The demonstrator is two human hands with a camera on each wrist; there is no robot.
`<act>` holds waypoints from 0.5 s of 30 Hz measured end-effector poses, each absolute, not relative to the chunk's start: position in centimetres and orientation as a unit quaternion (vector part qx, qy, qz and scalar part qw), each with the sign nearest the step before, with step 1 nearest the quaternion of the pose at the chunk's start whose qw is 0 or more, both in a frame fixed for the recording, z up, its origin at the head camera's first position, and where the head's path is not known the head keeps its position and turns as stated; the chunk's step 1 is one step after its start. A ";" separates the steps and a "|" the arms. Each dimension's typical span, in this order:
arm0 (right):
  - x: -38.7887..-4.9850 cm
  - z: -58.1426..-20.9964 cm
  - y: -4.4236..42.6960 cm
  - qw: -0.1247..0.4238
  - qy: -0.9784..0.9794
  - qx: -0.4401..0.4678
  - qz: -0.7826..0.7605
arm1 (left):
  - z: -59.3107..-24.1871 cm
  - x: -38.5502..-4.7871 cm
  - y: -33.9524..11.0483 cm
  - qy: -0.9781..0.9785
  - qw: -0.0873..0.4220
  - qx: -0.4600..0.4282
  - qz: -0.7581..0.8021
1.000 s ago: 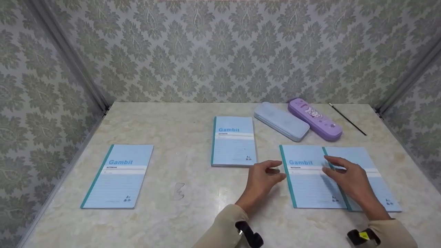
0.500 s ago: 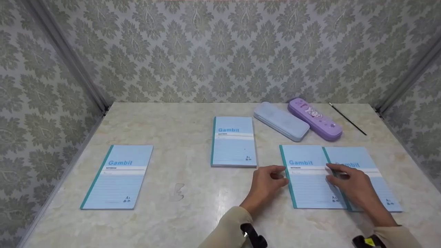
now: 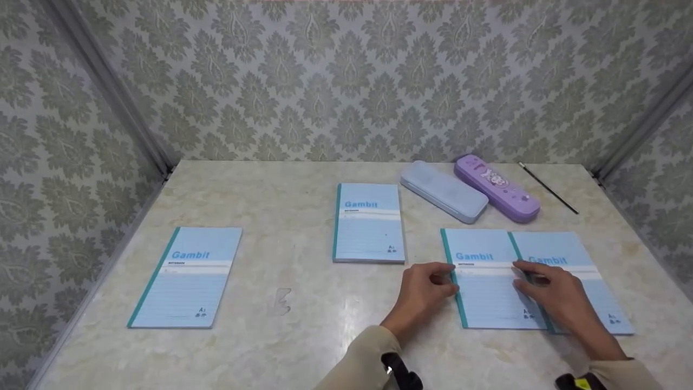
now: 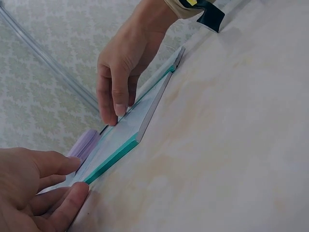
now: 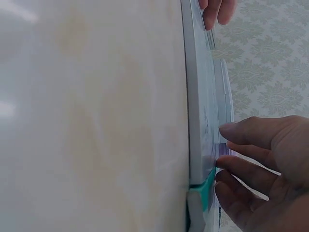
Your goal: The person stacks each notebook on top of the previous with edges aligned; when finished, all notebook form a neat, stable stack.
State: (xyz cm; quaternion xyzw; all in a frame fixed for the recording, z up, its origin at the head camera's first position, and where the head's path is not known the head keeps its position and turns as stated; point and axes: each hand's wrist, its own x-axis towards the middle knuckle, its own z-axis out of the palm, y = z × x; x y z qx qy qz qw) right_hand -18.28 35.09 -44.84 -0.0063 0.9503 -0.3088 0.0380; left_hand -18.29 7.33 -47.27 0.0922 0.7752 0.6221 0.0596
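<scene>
Two light-blue notebooks lie side by side at the right, the nearer-to-centre one (image 3: 482, 298) meeting the teal spine of the outer one (image 3: 587, 273). My left hand (image 3: 422, 295) touches the inner notebook's teal spine with bent fingers; the left wrist view shows this hand (image 4: 34, 188) at the spine (image 4: 113, 158). Over the seam between the two, my right hand (image 3: 563, 292) has thumb and fingers apart. The right wrist view shows that hand (image 5: 270, 164) beside the seam, gripping nothing visible; exact fingertip contact there is unclear.
One more notebook (image 3: 368, 233) lies at mid-table and another (image 3: 187, 287) at the left. Behind the pair are a pale blue case (image 3: 444, 189), a purple case (image 3: 498, 189) and a thin black stick (image 3: 549, 188). A faint outlined shape (image 3: 282, 301) marks the marbled table (image 3: 243, 352).
My left hand has moved right and slightly nearer me, from beside the spine onto it. The right hand has come slightly nearer me along the seam. The notebooks look unmoved.
</scene>
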 end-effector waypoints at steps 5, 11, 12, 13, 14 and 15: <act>-18.3 -44.9 35.0 0.034 0.954 -0.014 -0.297 | -47.3 -18.3 7.3 0.776 0.055 0.093 0.622; -18.3 -44.9 35.0 0.034 0.955 -0.021 -0.294 | -47.3 -18.2 7.3 0.774 0.058 0.088 0.625; -18.3 -44.9 35.1 0.028 0.955 -0.025 -0.294 | -47.3 -18.2 7.4 0.774 0.058 0.086 0.625; -18.2 -44.9 35.1 0.023 0.955 -0.029 -0.294 | -47.3 -18.2 7.4 0.773 0.057 0.084 0.626; -18.2 -44.9 35.1 0.018 0.955 -0.032 -0.294 | -47.3 -18.2 7.4 0.773 0.057 0.082 0.627; -18.2 -44.9 35.0 0.014 0.955 -0.034 -0.294 | -47.3 -18.2 7.4 0.772 0.056 0.079 0.628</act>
